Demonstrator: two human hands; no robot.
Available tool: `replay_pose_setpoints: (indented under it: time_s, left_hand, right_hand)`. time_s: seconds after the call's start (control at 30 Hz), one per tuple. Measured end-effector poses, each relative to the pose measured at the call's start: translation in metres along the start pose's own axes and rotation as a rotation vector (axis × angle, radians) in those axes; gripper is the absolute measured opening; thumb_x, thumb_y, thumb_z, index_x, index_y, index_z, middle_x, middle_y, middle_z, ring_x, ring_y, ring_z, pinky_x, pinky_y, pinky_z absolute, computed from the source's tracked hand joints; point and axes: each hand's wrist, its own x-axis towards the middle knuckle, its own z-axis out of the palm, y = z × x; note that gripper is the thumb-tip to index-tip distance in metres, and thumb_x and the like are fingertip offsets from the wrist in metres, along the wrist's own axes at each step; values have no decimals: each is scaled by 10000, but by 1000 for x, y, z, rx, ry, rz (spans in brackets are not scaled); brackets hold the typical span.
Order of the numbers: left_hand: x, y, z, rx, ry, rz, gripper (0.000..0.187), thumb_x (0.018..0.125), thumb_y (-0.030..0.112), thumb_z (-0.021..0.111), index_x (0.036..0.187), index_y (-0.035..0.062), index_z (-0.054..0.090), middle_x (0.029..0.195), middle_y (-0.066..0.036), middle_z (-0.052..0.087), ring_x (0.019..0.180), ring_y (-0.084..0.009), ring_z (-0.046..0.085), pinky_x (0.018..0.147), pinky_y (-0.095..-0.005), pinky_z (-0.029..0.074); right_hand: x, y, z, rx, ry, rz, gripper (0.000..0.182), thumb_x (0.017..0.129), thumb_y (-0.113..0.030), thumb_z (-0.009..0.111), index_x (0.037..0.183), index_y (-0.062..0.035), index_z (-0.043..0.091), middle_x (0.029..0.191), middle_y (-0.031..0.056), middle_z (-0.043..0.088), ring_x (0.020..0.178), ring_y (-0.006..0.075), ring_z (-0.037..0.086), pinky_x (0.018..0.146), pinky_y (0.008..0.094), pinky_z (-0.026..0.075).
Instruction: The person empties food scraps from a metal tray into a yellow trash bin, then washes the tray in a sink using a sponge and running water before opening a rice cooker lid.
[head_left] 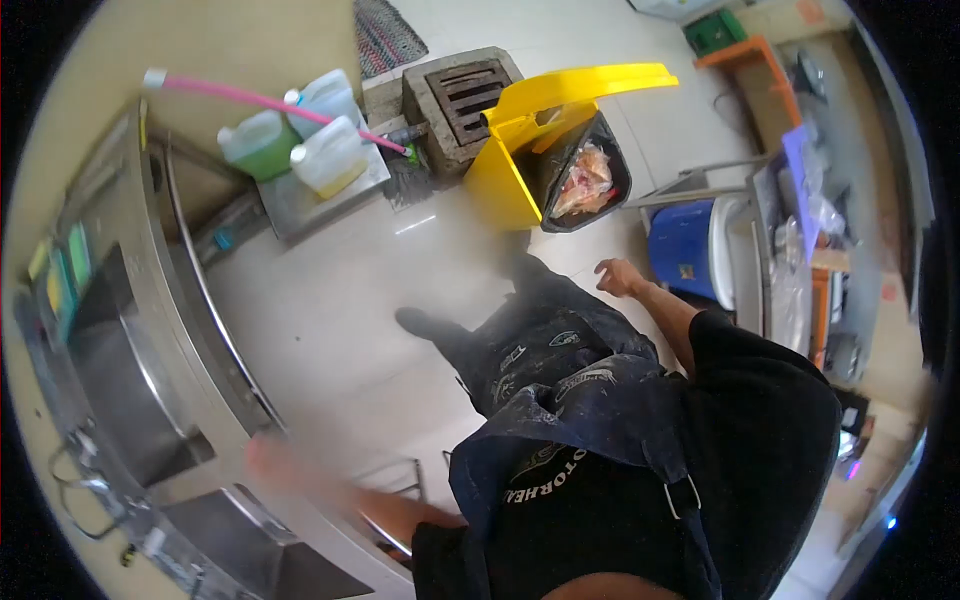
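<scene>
My left hand (275, 465) is smeared by motion over the front edge of the steel sink (215, 395), and its fingers do not show. Hanging free at my other side, my right hand (620, 278) has loosely bent fingers, apart, with nothing in them. A blue drum with a white rim (685, 250) stands right beside that hand. Ahead of it is a yellow bin (503, 178) with its lid up. Inside the bin's dark liner lies crumpled plastic waste (588, 182).
Several jugs of liquid (330, 158) stand on a metal platform by the wall, a pink-handled broom (265, 103) leaning across them. A floor drain block (465, 100) sits behind the bin. At right is a cluttered shelf (795, 200). A striped mat (388, 40) lies at the back.
</scene>
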Motion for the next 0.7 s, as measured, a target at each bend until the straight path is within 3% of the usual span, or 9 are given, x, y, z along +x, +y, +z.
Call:
replay_pose_setpoints:
  time_s: [0.1,0.17,0.2,0.23,0.27,0.3,0.47,0.57,0.7]
  left_hand:
    - [-56,166,130,-414,-891,-267,164,826,87,536,958,39,621,924,-105,623,884,-218,579,797,-330,451]
    - [-121,258,200,-527,-1366,-136,212,843,140,500,967,17,620,987,-150,623,937,-272,586,843,-377,443]
    - [-183,271,250,-611,-1331,197,189,796,171,568,909,39,643,732,-120,636,666,-193,590,653,-313,471]
    - [-195,325,262,-492,-1536,418,212,773,205,588,886,36,643,697,-129,628,640,-229,603,630,-341,477]
    - [-217,363,277,-700,-1465,468,203,762,216,604,847,34,635,699,-136,632,635,-286,609,609,-377,475]
    - [-231,407,286,-493,-1569,463,202,746,225,635,823,38,620,707,-137,627,676,-318,606,636,-401,474]
    - [-343,506,388,-313,-1246,453,246,721,238,674,865,52,604,824,-164,610,797,-362,580,752,-434,465]
    - [-349,526,404,-19,-1507,498,237,730,218,661,848,15,631,815,-171,621,850,-336,600,753,-424,468]
    - [-348,501,420,-400,-1566,-310,165,785,186,630,795,22,632,767,-94,617,777,-212,589,715,-332,458]
  right_hand:
    - [35,33,22,329,128,-71,456,685,-232,678,1084,-31,584,972,144,650,854,254,636,781,342,489]
    - [55,28,4,712,165,87,457,721,-230,665,1113,-17,566,1024,137,634,863,236,629,733,341,510]
    - [67,32,0,1011,132,88,433,777,-231,633,1138,-8,547,1014,123,632,854,206,621,649,316,528]
    - [73,31,-15,1106,139,104,419,796,-237,616,1139,-7,545,1007,122,628,836,196,620,622,303,529]
    - [76,37,-24,1199,130,131,405,816,-243,598,1140,-6,543,1000,122,624,817,185,618,595,290,530]
    - [83,51,-18,1260,139,137,385,820,-238,594,1127,-9,553,984,131,622,777,174,616,574,288,519]
    - [91,99,31,1297,134,414,320,830,-216,580,1068,-2,578,866,96,621,687,142,582,512,257,471]
    - [84,98,29,1545,30,476,275,855,-212,578,1056,-25,577,825,42,606,719,118,576,571,246,484]
    - [108,99,28,1582,-35,514,284,850,-213,580,1049,-10,581,810,52,611,715,117,573,599,263,482]
